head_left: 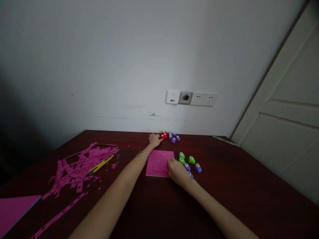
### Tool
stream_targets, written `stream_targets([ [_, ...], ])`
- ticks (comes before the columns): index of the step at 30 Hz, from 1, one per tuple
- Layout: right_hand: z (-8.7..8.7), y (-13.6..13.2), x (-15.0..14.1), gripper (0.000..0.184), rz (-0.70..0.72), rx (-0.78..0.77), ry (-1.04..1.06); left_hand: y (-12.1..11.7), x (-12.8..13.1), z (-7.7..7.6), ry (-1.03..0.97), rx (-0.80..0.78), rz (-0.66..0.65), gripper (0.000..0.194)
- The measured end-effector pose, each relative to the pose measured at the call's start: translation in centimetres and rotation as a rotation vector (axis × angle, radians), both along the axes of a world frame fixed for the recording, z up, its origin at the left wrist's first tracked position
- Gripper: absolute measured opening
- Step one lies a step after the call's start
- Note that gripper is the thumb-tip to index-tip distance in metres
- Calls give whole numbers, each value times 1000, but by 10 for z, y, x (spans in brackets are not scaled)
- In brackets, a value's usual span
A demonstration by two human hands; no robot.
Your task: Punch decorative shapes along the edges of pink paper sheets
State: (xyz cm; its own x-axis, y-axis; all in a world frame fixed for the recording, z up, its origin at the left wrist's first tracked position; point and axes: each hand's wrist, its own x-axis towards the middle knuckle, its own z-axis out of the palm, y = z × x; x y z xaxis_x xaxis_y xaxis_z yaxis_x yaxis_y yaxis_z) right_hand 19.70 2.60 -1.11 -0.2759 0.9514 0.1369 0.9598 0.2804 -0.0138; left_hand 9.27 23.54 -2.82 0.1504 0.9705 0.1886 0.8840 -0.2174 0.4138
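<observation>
The left hand (155,140) reaches the red toys (164,135) on the bench (219,205). The right hand (177,170) is on the pink sheet (160,162). I can't tell if either hand's fingers pinch.

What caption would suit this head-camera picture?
Left hand by small red toys, right hand at a pink sheet, pink scraps off to the left.

Open right, blocked left
Tabletop (249,186) lies open lower right; eyed figures (191,160) obstruct centre, pink scraps (74,166) centre left, height unclear.
</observation>
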Motion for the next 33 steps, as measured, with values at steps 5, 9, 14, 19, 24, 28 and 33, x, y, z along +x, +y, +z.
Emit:
stream_targets([
  [5,-1,1,0,23,8,6,-4,-2,1,2,-5,1,1,43],
  [9,-2,1,0,24,2,14,-3,-4,1,2,-21,7,5,42],
  [14,-2,1,0,24,0,10,-6,-5,-3,3,-93,15,-27,40],
  [19,-1,1,0,24,-8,5,-7,-3,-21,14,-166,21,-92,40],
  [24,-4,3,0,23,-10,3,-5,-2,-54,32,-238,63,-228,36],
  [28,-6,4,1,24,-14,-2,-3,-11,-83,42,-372,191,-362,33],
  [33,-3,4,1,24,-15,-9,-4,-40,-101,51,-432,200,-425,31],
])
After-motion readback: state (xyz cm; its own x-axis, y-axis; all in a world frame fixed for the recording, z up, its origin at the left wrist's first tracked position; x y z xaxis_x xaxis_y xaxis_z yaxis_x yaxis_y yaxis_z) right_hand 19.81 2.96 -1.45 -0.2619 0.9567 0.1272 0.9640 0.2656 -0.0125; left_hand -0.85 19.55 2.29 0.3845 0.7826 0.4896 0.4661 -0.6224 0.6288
